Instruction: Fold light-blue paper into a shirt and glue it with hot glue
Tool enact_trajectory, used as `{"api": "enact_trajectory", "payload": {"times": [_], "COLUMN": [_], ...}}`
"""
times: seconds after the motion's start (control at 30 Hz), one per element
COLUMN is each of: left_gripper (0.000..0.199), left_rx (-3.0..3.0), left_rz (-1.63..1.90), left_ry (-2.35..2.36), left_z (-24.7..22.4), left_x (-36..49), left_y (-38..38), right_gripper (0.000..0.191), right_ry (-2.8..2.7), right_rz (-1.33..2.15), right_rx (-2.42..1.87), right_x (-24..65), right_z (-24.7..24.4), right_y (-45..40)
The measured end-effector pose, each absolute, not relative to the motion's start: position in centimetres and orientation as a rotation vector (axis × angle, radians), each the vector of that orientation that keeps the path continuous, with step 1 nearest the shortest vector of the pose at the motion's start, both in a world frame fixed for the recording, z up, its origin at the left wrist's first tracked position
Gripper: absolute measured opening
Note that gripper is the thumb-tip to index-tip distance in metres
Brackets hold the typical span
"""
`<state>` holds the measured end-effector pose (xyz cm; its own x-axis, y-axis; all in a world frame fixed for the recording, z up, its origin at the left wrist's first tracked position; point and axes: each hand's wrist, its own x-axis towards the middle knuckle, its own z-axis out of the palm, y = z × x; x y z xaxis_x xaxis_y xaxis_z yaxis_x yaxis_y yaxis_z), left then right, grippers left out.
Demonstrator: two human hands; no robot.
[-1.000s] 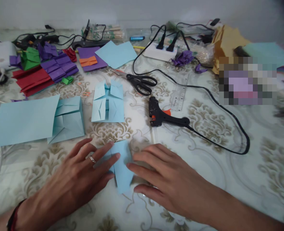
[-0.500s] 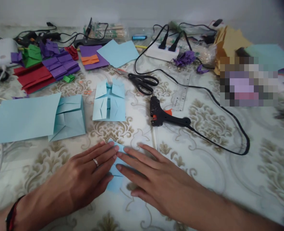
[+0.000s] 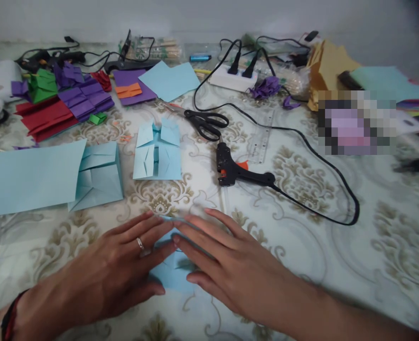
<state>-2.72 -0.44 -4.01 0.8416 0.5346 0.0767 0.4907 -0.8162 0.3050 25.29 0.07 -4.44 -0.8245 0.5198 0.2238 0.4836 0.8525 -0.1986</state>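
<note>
A light blue folded paper [image 3: 176,272] lies flat on the patterned tablecloth at the front middle, its far part covered by my fingers. My left hand [image 3: 120,258], with a ring on one finger, presses on its left side with fingers stretched out. From the right, my right hand [image 3: 227,255] rests on the same paper, fingers spread and flat. The fingertips of both hands meet near the paper's far edge. Beyond them sits a light blue folded paper piece [image 3: 157,154]. To its left, a flat blue sheet [image 3: 35,175] overlaps another creased blue paper [image 3: 104,177].
A black glue gun [image 3: 243,173] lies right of centre, its cable looping rightward. Behind it are black-handled scissors [image 3: 207,123] and a clear ruler [image 3: 261,139]. A white power strip [image 3: 232,78], purple folded paper [image 3: 86,97], red folded paper [image 3: 46,116] and gold paper [image 3: 328,66] line the back.
Both hands stay on the blue paper, and more of its near part shows between them. My left thumb has spread away from the fingers. The whole view has shifted slightly.
</note>
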Motion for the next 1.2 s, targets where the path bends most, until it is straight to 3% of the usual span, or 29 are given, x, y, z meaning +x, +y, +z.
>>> {"api": "enact_trajectory", "payload": {"times": [0.23,0.53,0.77,1.0,1.07,1.13,1.2], "left_gripper": [0.053,0.046,0.042,0.018,0.015,0.019,0.034], "left_rx": [2.673,2.664,2.658,2.382,2.388,2.386,2.413], "left_rz": [0.26,0.328,0.34,0.459,0.525,0.563,0.467], "left_ry": [0.722,0.801,0.805,0.9,0.898,0.964,1.074], "left_z": [-3.5,-4.0,-3.9,-4.0,-4.4,-4.7,-5.0], "left_x": [-3.1,-3.1,-2.9,-2.2,-1.9,-1.7,-1.4], "left_y": [0.0,-0.2,-0.1,0.9,0.8,0.4,0.0], "right_gripper": [0.059,0.041,0.041,0.034,0.042,0.046,0.035], "right_ry": [-2.86,-2.897,-2.814,-2.585,-2.574,-2.575,-2.55], "right_rz": [0.308,0.114,0.014,0.29,0.394,0.528,0.667], "right_rx": [-0.803,-0.82,-0.984,-0.998,-1.07,-1.122,-1.154], "right_x": [25.7,26.1,26.3,26.3,25.9,25.2,24.5], "right_z": [-4.3,-4.5,-3.4,-3.9,-4.3,-4.5,-4.3], "right_y": [0.8,-0.1,-1.6,0.8,1.3,1.4,1.3]}}
